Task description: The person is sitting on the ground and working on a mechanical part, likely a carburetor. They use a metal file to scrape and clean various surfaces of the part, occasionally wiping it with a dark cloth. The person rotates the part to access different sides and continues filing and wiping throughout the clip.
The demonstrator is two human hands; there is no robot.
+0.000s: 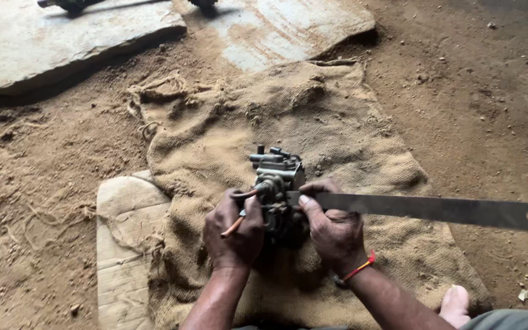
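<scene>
Bare foot (456, 304) at 5 o'clock. Left hand (234, 229) clamped round grimy carburetor (278, 183), mid-sack (313, 122). Right hand (334, 229) pinches flat metal blade (435, 209); long axis runs toward 3 o'clock, tip touching carburetor. Both hands equally near.

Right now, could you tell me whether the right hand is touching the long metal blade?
Touching: the head view shows the right hand pinching the metal blade at its near end.
</scene>
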